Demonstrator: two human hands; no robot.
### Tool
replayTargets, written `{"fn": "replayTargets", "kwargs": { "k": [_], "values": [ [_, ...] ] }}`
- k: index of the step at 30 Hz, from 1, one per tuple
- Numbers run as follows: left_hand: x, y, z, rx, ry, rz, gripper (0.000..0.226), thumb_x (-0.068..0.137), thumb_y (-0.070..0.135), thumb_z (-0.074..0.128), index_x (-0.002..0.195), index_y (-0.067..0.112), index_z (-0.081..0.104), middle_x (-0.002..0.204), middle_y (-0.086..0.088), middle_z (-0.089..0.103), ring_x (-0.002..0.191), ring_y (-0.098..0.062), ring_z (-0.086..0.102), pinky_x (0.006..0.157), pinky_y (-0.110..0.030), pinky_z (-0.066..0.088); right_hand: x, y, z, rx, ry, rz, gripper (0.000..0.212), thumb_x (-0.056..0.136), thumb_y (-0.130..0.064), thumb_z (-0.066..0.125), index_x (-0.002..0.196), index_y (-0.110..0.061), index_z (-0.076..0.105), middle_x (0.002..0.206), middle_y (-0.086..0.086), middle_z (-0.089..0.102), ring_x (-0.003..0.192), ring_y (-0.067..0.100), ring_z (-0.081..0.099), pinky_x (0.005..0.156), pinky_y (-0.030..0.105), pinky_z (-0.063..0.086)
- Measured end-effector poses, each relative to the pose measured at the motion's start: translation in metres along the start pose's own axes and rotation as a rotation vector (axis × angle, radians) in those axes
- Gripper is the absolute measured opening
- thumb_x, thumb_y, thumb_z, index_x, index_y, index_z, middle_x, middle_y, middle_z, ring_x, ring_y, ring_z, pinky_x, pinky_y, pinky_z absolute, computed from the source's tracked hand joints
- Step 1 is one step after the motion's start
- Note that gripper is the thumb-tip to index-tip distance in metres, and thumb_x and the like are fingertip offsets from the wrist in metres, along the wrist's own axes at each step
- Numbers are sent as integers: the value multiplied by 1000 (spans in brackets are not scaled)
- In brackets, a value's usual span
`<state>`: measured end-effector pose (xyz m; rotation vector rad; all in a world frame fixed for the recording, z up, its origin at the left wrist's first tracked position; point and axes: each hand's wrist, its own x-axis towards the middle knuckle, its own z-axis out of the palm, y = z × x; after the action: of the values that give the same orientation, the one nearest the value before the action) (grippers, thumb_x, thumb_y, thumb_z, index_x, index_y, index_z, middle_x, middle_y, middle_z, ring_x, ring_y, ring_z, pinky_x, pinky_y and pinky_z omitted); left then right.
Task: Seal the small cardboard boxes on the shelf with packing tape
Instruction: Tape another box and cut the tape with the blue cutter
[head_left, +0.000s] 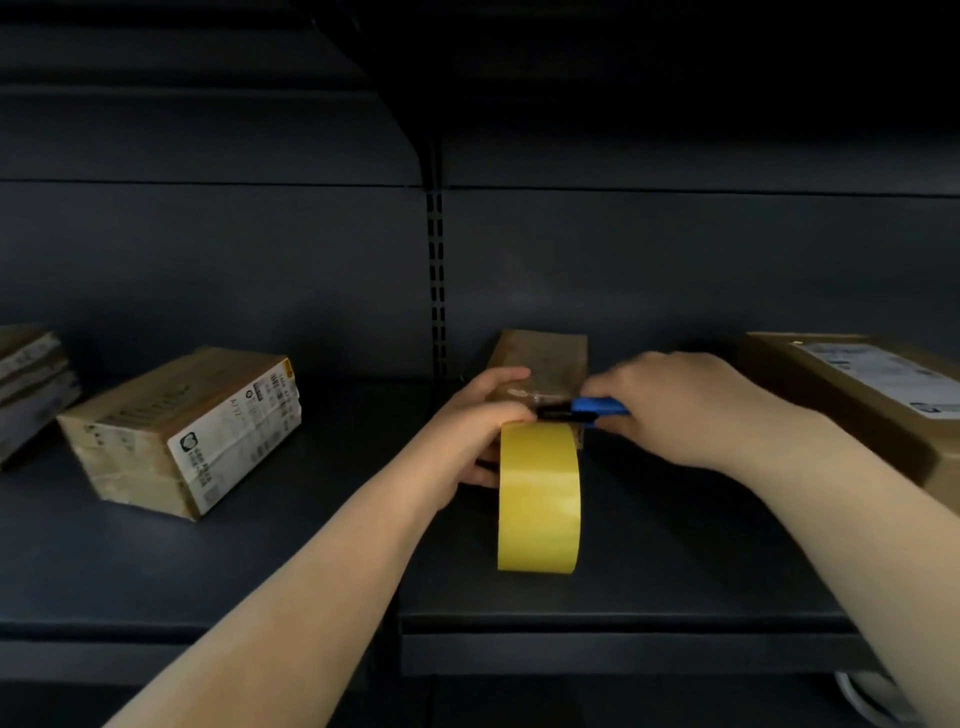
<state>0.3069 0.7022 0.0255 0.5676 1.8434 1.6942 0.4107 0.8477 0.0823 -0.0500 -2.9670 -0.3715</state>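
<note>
Right hand (691, 410) first: its fingers are curled round a blue-handled cutter (597, 407), the dark blade end laid across the tape just where it leaves the near top edge of the small cardboard box (543, 364). Across from it, the left hand (478, 421) has its fingers wrapped over the top of the yellow tape roll (538, 499), thumb side up against the box, holding the roll on edge in front of the box and the strip taut between them. So this looks like the cutting step, with a length of tape already run over the top seam of this box and the roll about to be parted from it. The next move, by my reading, calls for a short clean draw of the blade across the strip while the left hand keeps tension, then a press to smooth the loose end down the front face. The box sits at the middle of the dark shelf (675, 561), back near the rear panel; whatever is inside it is hidden. Well off to the left lies a labelled box (182, 436) already banded with tape, and a larger labelled carton (857, 395) stands just right of the working hand, contents unseen in both.
</note>
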Motion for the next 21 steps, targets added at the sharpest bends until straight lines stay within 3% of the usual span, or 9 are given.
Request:
{"fn": "replayTargets", "kwargs": {
  "k": [3, 5, 7, 12, 13, 15, 17, 18, 21],
  "values": [
    [1, -1, -2, 18, -2, -12, 52, 83, 13, 60, 123, 44, 49, 107, 6, 49, 97, -23, 59, 61, -33, 54, -7, 11, 5, -108, -184, 19, 21, 89, -38, 54, 110, -33, 58, 98, -6, 61, 83, 13, 60, 64, 25, 45],
    [2, 0, -3, 25, -6, -14, 50, 83, 14, 60, 117, 49, 49, 103, 9, 47, 93, -20, 58, 59, -32, 54, -14, 23, 8, 176, -330, 101, 15, 89, -40, 55, 101, -31, 59, 86, -6, 63, 65, 9, 63, 55, 21, 45],
    [3, -1, -2, 29, -3, -13, 49, 83, 15, 60, 115, 50, 48, 103, 10, 46, 94, -21, 57, 60, -32, 54, -19, 34, 16, 363, -352, 126, 16, 89, -39, 55, 88, -25, 62, 76, -2, 64, 60, 9, 63, 59, 24, 47],
    [0, 0, -2, 40, -5, -11, 51, 84, 15, 60, 123, 46, 48, 110, 5, 47, 99, -24, 57, 63, -34, 54, -15, 33, 47, 174, -421, 234, 43, 91, -52, 43, 86, -14, 64, 76, -3, 58, 67, 9, 54, 60, 26, 42],
    [-1, 1, -2, 36, -7, -9, 53, 84, 15, 59, 126, 45, 46, 112, 4, 48, 100, -24, 58, 64, -34, 54, -11, 32, 45, 174, -367, 286, 49, 88, -60, 39, 86, -18, 64, 78, -3, 60, 68, 9, 55, 59, 25, 43],
    [-3, 1, -2, 35, -19, 5, 55, 85, 14, 59, 129, 43, 45, 112, 3, 48, 100, -23, 57, 66, -34, 53, -1, 29, 36, 291, -86, 320, 63, 79, -73, 28, 97, -26, 65, 94, -5, 66, 82, 11, 61, 64, 24, 45],
    [-4, 1, -1, 35, -36, 25, 55, 85, 15, 59, 131, 41, 43, 113, 2, 50, 102, -24, 56, 68, -34, 52, 16, 18, 32, 416, 290, 221, 79, 73, -78, 18, 119, -29, 60, 121, -4, 63, 108, 18, 58, 80, 29, 44],
    [-4, 2, 0, 37, -40, 31, 56, 85, 15, 59, 132, 39, 42, 116, -1, 52, 104, -25, 57, 70, -35, 52, 25, 8, 33, 433, 373, 162, 82, 74, -77, 17, 126, -28, 56, 130, -3, 58, 118, 19, 53, 89, 31, 43],
    [-4, 1, 0, 22, -22, 30, 62, 86, 11, 58, 138, 37, 37, 125, -7, 53, 104, -23, 57, 69, -31, 50, 50, -18, 53, 421, 299, 61, 66, 84, -64, 39, 136, -23, 47, 144, -1, 45, 132, 18, 40, 105, 32, 35]
  ]
}}
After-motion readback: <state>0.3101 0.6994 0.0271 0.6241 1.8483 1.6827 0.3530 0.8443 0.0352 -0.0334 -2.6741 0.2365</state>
